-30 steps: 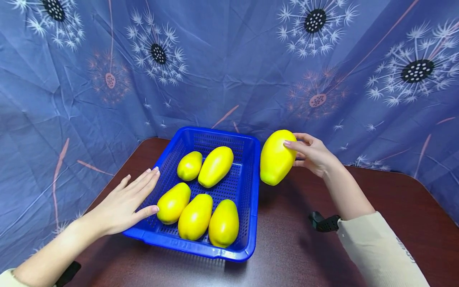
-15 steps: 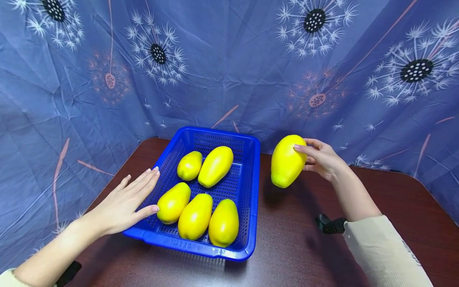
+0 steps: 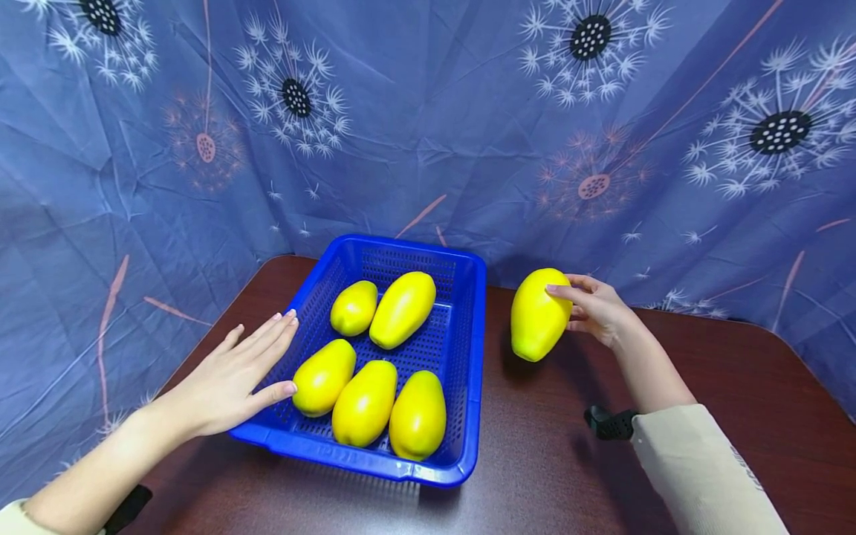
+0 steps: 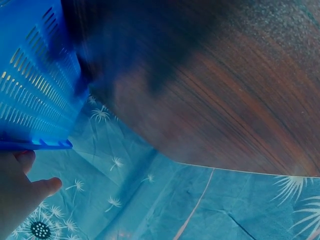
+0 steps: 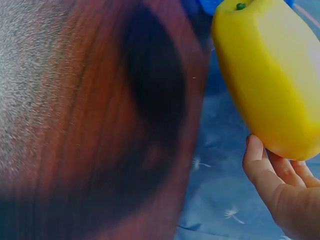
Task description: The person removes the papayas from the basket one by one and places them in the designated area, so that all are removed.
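My right hand (image 3: 598, 308) grips a yellow papaya (image 3: 538, 316) by its upper end, thumb in front and fingers behind. The papaya tilts with its narrower end down, close over the table to the right of the blue basket (image 3: 473, 386). In the right wrist view the same papaya (image 5: 272, 75) shows a small green stem spot, and the fingertips lie against its other end. My left hand (image 3: 230, 386) rests flat across the basket's left rim, fingers straight, thumb tip beside a papaya (image 3: 324, 377). Several papayas lie in the basket, two at the back and three in front.
The dark brown wooden table (image 3: 535, 468) extends to the right of and in front of the basket. A blue curtain (image 3: 428, 134) with dandelion prints hangs right behind and left of the table. A black strap (image 3: 610, 423) sits at the right sleeve.
My right hand has carried the papaya away from the basket's right rim, rightward and then down toward the table. The left hand and the basket have stayed in place.
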`<state>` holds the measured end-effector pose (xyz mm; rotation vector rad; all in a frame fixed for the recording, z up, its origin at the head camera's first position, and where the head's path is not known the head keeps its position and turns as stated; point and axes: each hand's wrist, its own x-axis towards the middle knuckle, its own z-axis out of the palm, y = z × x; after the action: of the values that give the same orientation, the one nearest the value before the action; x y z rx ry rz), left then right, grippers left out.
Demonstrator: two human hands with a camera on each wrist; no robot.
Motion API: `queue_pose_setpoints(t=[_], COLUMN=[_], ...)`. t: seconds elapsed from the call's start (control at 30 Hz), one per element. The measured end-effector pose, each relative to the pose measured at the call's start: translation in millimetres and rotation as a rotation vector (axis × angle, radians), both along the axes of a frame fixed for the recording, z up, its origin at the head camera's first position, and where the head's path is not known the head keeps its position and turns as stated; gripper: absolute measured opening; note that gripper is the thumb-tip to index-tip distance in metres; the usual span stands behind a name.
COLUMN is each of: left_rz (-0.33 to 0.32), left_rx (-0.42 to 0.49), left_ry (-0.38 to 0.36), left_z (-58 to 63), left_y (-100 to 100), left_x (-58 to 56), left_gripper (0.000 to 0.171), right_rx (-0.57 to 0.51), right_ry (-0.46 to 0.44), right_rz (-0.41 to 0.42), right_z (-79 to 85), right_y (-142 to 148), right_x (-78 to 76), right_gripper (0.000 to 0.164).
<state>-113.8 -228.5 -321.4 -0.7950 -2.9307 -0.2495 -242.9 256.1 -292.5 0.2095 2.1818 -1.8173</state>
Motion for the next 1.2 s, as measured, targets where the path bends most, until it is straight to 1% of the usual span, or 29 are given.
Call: queue_pose_setpoints(t=[0.33,0.57,0.77,0.83,1.0,1.1,1.2], left_rz=[0.002,0.005,0.003,0.003,0.004,0.004,-0.001], left_rx=[-0.001,0.000,0.003,0.003,0.005,0.008,0.009], left_ry=[0.004,0.010,0.010,0.011,0.012,0.010,0.012], left_z=[-1.1,-0.4,-1.0,-1.1,-0.7,-0.8,-1.5], left_y=[0,0,-1,-1,-2,-2,-2], left_x=[-0.2,-0.2,-0.2,-0.6,-0.4,-0.2,-0.7], left_gripper=[0.074,0.075,0.075,0.075,0.075,0.075,0.075], right_rx=[0.015,0.020,0.024,0.017,-0.018,-0.055,-0.076], right_ry=[-0.037,-0.041,-0.083,-0.085,-0.079,-0.085,-0.091], right_rz=[-0.024,-0.036,-0.039,-0.036,0.001,-0.002,-0.023], right_z=[-24.4,-35.3,-43.8,-46.3,-51.6,-54.9,-58.3], right_y=[0,0,1,2,4,3,4], right_x=[-10.4,-18.0,-23.4,-26.0,-31.7,-34.1,-36.1], right_gripper=[0.086,0.087,0.086,0.086,0.083,0.080,0.081])
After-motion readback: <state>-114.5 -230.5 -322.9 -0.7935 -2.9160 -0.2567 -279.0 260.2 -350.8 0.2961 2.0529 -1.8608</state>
